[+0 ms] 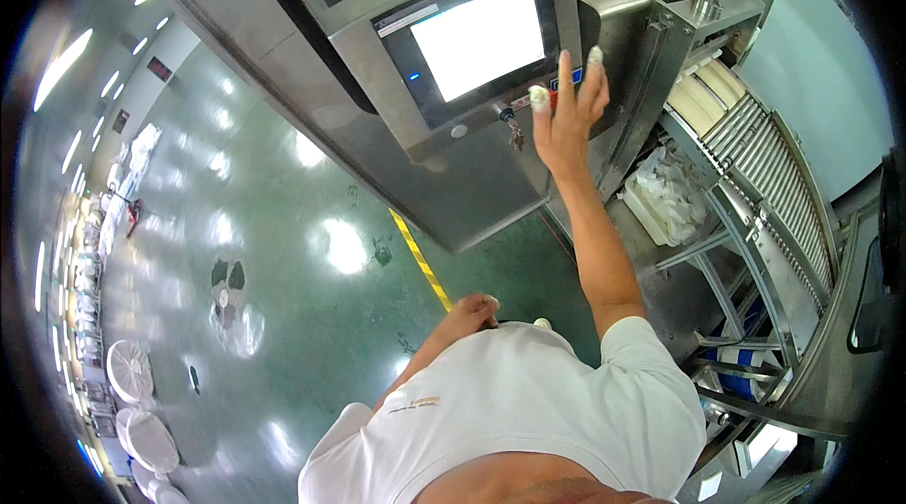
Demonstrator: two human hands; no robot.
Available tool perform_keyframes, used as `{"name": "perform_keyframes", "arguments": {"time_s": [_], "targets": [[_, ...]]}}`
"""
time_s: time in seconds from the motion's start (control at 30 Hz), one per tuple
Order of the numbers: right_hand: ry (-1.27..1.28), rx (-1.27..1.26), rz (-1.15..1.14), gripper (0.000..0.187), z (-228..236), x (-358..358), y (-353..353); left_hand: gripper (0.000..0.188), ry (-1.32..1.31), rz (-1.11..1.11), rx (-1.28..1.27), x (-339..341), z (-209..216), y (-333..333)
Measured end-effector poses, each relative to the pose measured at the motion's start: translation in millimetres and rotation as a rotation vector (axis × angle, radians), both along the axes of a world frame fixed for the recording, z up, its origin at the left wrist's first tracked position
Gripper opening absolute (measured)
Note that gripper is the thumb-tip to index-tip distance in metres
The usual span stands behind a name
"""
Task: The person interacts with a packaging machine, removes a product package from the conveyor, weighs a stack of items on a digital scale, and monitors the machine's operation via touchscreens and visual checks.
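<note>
My right hand (571, 122) reaches up to the lower right corner of a metal control panel (377, 79), fingers spread and holding nothing. White covers sit on several of its fingertips. Behind the fingers is a small red part (555, 98), with a blue-edged switch (566, 77) beside it; whether I touch either is unclear. The panel's screen (479, 40) glows white, too bright to read. Below it, keys (515, 131) hang from a lock. Close to my waist, my left hand (472, 311) is closed with its fingers curled in; its inside is hidden.
Right of the panel runs a roller conveyor (755, 141) on a metal frame. A white bin (651, 211) holding crumpled plastic stands under it. Yellow-striped tape (422, 260) marks the green floor (283, 315). White covered round things (146, 438) line the far left.
</note>
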State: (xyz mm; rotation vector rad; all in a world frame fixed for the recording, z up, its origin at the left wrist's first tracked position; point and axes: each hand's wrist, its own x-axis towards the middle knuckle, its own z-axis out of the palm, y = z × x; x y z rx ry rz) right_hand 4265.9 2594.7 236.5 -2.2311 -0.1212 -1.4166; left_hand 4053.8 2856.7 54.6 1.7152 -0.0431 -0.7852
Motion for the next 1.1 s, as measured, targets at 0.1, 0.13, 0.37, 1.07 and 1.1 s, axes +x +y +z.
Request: {"name": "perform_keyframes", "arguments": {"time_s": [0.1, 0.13, 0.37, 1.07, 1.1], "targets": [[-0.025, -0.011, 0.025, 0.062, 10, -9, -1, 0.03, 0.016, 0.015, -0.008, -2, -10, 3], [-0.034, -0.038, 0.038, 0.061, 15, -12, 0, 0.03, 0.022, 0.002, 0.012, 1, 2, 0], [-0.034, -0.189, 0.13, 0.06, 36, -22, 29, 0.028, -0.01, -0.003, -0.1, 3, -24, 9], [-0.213, -0.116, 0.254, 0.055, 55, -66, 89, 0.033, 0.096, 0.168, -0.079, -3, -7, 62], [-0.253, -0.095, 0.364, 0.054, 44, -81, 110, 0.034, 0.103, 0.19, -0.103, 4, -8, 73]]}}
